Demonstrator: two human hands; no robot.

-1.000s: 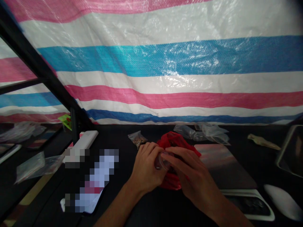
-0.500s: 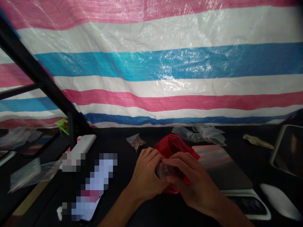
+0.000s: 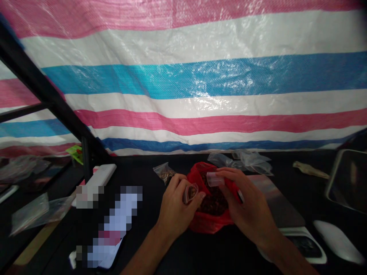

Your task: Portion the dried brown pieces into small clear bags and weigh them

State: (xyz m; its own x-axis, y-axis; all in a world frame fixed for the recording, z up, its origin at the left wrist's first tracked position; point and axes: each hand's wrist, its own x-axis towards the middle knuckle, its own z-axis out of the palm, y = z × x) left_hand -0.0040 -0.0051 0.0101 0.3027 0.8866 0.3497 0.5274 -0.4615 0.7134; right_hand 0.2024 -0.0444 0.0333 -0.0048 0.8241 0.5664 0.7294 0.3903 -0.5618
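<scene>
A personal desk nook, home or dorm unclear: striped plastic sheet (image 3: 183, 76) behind the black desk (image 3: 136, 172), phone (image 3: 114, 225) and white mouse (image 3: 338, 241) on it.

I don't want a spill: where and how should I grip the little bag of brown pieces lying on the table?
I'd pinch the little bag by its far edge, from the far side: its brown pieces bunch nearer, leaving that edge flatter, and the left hand crowds the near side. I cannot tell whether it is sealed.

Glossy, wrinkled plastic striped sheet (image 3: 200, 76)
</scene>
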